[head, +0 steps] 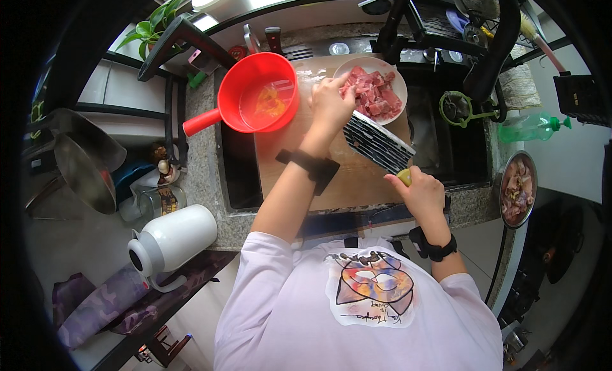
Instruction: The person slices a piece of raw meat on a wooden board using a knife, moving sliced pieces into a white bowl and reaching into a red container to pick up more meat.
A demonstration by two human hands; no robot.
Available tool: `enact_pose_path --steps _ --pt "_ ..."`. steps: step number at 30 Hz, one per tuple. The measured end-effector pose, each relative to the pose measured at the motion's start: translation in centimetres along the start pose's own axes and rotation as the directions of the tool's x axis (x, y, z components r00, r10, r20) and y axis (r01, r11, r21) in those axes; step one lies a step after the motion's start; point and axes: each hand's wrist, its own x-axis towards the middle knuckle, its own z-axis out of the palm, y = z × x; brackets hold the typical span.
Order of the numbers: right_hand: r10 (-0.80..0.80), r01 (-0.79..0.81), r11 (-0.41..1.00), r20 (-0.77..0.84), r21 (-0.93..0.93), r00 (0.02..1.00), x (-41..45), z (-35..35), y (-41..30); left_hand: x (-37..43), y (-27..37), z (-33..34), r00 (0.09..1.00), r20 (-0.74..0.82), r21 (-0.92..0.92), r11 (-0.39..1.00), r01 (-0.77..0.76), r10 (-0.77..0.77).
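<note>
My right hand (423, 191) grips the yellow handle of a cleaver (377, 144). Its broad, dark-streaked blade slants up and left over a wooden cutting board (315, 180), with the far end at the near rim of a white plate (401, 96). On that plate lies a pile of cut raw red meat (375, 96). My left hand (334, 101) reaches over the plate's left rim, fingertips at the meat. Whether the fingers pinch a piece is hidden. Left of this hand, a red plastic pot with a handle (227, 96) holds clear liquid and something yellow-orange.
The board spans a dark sink (471, 156). A green strainer (454, 110) and a green pump bottle (528, 128) are on the right, with a metal bowl of raw meat pieces (517, 191) nearer me. At left stand a white thermal jug (179, 237) and a metal pan (86, 165).
</note>
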Motion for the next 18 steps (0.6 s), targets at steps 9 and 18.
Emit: enact_pose_path --steps 9,18 --pt "0.141 -0.232 0.876 0.235 0.423 0.962 -0.2 -0.2 -0.5 -2.6 -2.1 -4.8 0.98 0.035 -0.231 0.953 0.197 -0.194" --pt "0.126 -0.457 0.552 0.472 0.697 0.872 -1.1 2.1 -1.5 -9.6 -5.9 -8.0 0.964 0.26 0.049 0.996 -0.071 0.056"
